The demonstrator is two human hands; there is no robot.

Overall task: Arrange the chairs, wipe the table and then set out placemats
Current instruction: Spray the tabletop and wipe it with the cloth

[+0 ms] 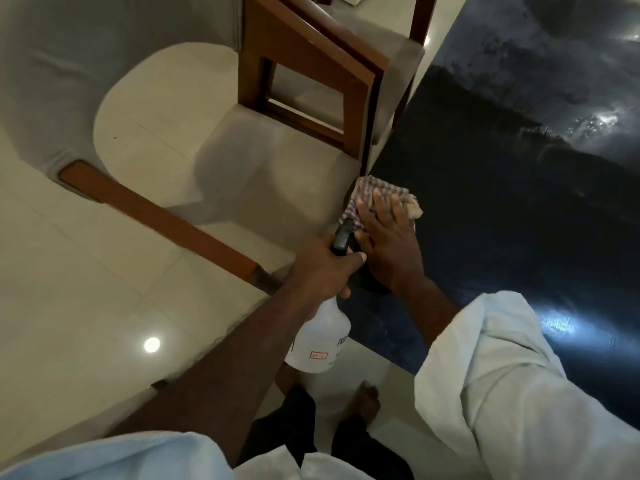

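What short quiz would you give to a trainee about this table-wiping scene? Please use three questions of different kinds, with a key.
1. True or false: the left hand grips the white plastic spray bottle at its neck, below the black trigger head.
2. Where on the black glossy table does the purple-checked cloth lie? A. in the middle; B. at the edge, near the brown wooden chair; C. at the far end.
3. Fill in: the right hand presses the cloth with ___ fingers.
Key: 1 true; 2 B; 3 flat.
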